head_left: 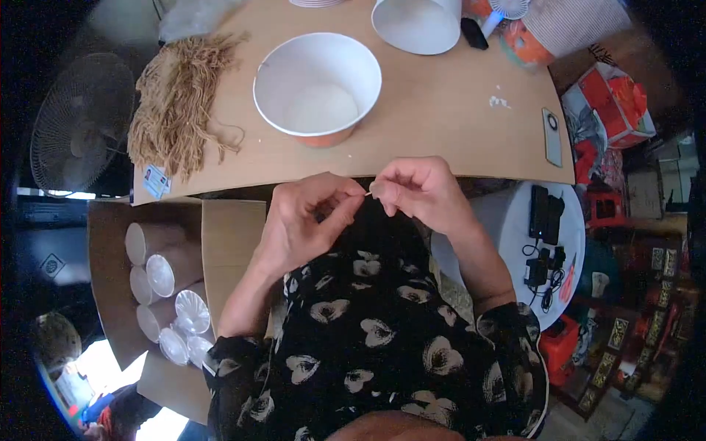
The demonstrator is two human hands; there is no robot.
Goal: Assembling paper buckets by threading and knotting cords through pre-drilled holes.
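Observation:
Just in front of the table's near edge, my left hand and my right hand meet fingertip to fingertip. Each is closed in a pinch. A tiny pale piece shows between the fingertips; its kind is too small to make out. Beyond my hands stands a large white paper bucket with an orange outside, open at the top. Whatever lies at its bottom, if anything, cannot be told apart from the white inside. To its left a bundle of tan, frayed cords is heaped on the table.
Another white bucket lies tipped at the back of the table. White scraps and a phone-like flat object are on the right. A carton of wrapped cups stands at left. Black adapters lie on a white round surface.

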